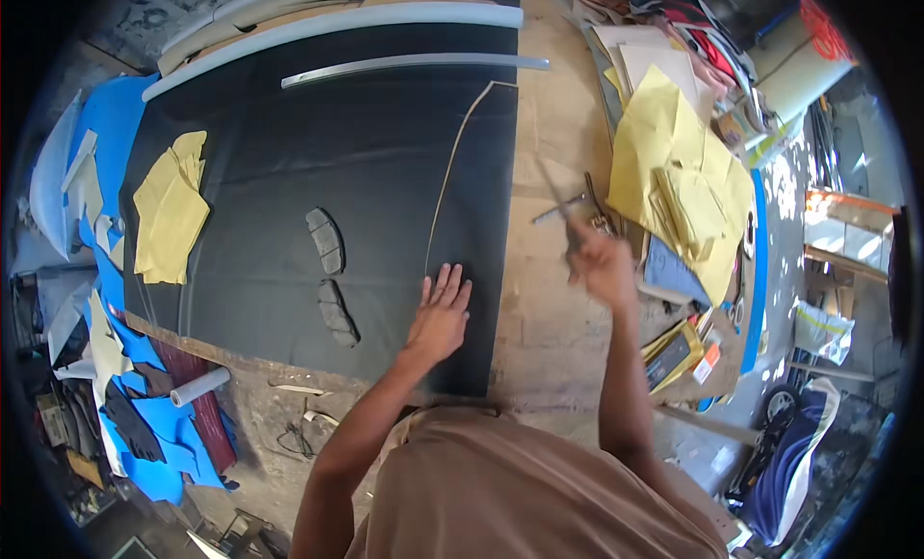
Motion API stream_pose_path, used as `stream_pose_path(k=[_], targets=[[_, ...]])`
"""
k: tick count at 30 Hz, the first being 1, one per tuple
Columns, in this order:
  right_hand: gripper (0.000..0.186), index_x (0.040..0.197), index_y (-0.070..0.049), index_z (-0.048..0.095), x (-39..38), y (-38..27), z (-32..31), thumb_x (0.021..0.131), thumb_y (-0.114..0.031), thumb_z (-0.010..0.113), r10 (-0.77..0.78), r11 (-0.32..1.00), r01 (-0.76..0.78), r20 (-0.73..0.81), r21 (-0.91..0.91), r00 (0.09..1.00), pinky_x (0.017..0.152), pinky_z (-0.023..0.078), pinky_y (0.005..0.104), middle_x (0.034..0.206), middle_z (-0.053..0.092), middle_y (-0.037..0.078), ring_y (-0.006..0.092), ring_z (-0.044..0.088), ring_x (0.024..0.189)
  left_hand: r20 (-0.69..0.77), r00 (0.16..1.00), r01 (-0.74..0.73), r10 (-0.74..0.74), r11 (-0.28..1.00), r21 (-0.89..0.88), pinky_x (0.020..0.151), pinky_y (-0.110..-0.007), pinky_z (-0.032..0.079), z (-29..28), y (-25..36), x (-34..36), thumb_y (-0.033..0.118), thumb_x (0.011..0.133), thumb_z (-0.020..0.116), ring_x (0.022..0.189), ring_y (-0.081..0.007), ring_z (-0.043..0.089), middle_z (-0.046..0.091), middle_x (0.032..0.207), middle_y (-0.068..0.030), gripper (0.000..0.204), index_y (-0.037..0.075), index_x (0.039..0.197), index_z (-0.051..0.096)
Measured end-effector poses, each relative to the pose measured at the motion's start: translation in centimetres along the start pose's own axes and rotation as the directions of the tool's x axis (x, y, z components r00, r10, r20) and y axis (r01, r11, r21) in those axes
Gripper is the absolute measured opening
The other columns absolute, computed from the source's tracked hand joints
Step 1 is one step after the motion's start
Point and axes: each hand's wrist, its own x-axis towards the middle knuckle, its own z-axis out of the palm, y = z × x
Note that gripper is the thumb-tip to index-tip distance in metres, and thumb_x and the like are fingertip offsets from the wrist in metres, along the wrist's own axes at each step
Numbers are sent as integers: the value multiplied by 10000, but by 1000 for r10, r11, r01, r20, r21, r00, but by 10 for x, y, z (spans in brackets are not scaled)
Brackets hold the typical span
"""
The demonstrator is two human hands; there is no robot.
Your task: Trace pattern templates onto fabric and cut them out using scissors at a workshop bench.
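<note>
My left hand [441,313] lies flat, fingers spread, on a large black sheet [366,164] spread over the workbench, near the sheet's right edge. A thin pale curved line [452,164] runs up the sheet from just beside that hand. My right hand [602,262] is raised over the bare wooden bench to the right, shut on a thin metal tool [563,212], blurred, that looks like scissors. Two dark grey oval cut pieces [327,239] lie on the sheet left of my left hand.
Yellow paper patterns [679,188] are piled at the right, another yellow stack [171,212] at the sheet's left. Long grey metal strips [385,66] lie across the top. Blue and dark scraps [144,415] and a white roll [200,387] sit lower left.
</note>
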Motion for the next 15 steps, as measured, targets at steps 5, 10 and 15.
stream_pose_path(k=[5,10,15], targets=[[465,1260,-71,670,-162,59,87,821,79,639,339,941,-334,-137,60,931,580,525,335,1005,698,109,219,642,600,-325,927,254,-185,949,186,1208,-625,285,0,-2,-67,136,894,682,1535,-463,306,330,1663,-230,698,29,1538,437],[470,1266,-125,666,-223,114,106,813,-3,693,96,900,-256,-412,-352,906,574,506,386,809,703,101,275,664,632,-520,604,682,-604,730,-56,1031,-505,453,-36,-104,-101,270,870,766,1182,-403,563,553,1241,-265,548,-56,1240,529],[411,1219,-147,683,-229,124,95,818,-61,709,32,776,-275,-399,-568,916,613,524,444,816,710,122,360,681,682,-456,585,717,-670,691,-95,914,-481,528,-29,-154,-122,377,791,851,998,-415,632,591,1090,-251,614,-48,1128,565]])
